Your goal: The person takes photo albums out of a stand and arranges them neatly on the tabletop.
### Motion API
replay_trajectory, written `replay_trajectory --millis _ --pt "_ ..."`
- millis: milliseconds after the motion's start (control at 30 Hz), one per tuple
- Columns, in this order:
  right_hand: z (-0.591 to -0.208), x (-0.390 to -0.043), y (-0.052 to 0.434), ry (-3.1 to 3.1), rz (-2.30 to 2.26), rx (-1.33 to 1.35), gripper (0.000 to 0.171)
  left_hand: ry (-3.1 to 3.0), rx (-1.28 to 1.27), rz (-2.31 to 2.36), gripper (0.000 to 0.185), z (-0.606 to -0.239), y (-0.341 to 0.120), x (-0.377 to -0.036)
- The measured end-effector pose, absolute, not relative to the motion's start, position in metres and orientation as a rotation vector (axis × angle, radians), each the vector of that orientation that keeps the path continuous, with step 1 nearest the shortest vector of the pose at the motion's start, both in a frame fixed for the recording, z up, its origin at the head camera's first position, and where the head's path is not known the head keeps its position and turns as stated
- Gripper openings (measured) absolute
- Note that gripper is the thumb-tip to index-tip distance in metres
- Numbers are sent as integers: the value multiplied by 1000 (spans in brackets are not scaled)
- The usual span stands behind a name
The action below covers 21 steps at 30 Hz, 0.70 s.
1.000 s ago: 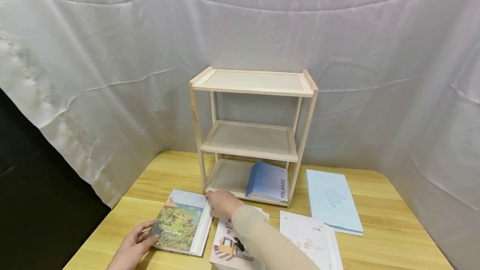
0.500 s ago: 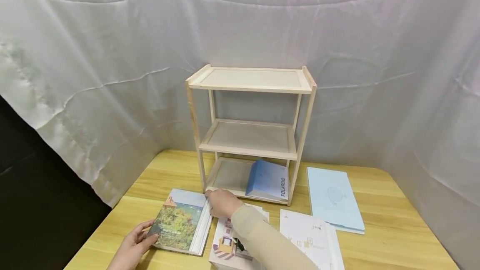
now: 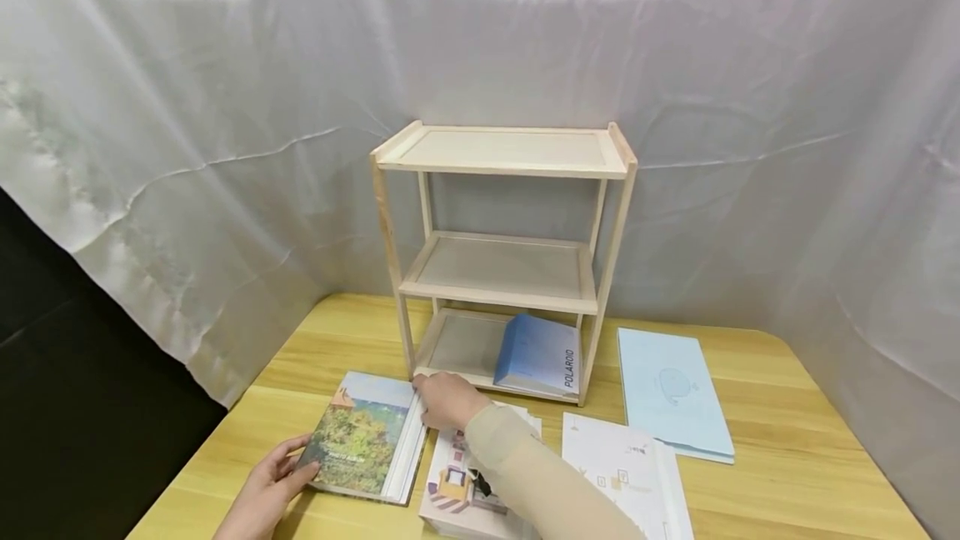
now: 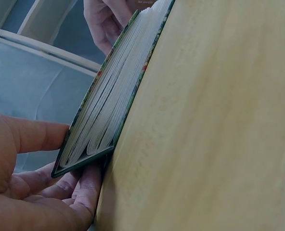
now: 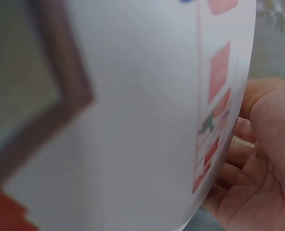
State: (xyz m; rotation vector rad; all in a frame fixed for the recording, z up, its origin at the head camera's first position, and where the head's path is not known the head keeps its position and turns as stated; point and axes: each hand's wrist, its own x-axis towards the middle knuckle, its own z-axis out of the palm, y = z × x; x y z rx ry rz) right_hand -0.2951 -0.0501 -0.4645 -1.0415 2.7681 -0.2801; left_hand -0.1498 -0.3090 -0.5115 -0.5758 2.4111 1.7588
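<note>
A photo album with a painted seaside garden on its cover lies on the table, left of the middle. My left hand grips its spine edge at the lower left, thumb on the cover. The left wrist view shows the fingers against the spine and the album's page block edge-on. My right hand holds the album's upper right corner with bent fingers, its fingertips mostly hidden. Under my right forearm lies a white illustrated book, partly covered. A white printed surface fills most of the right wrist view.
A three-tier wooden shelf stands behind the books. On its bottom tier, at right, leans a blue POLAROID album. Right of my forearm lie a white book and a light blue one. Grey curtains hang behind.
The head view has shifted slightly, so the shelf sits a little higher in the picture. Both hands and the photo album stay about where they were.
</note>
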Motion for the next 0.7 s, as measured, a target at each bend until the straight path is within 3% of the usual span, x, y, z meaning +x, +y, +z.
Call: replay_trajectory --millis 700 --pt "-455 -303 -40 2599 -432 -974 62 2388 -642 1808 63 -503 -304 -153"
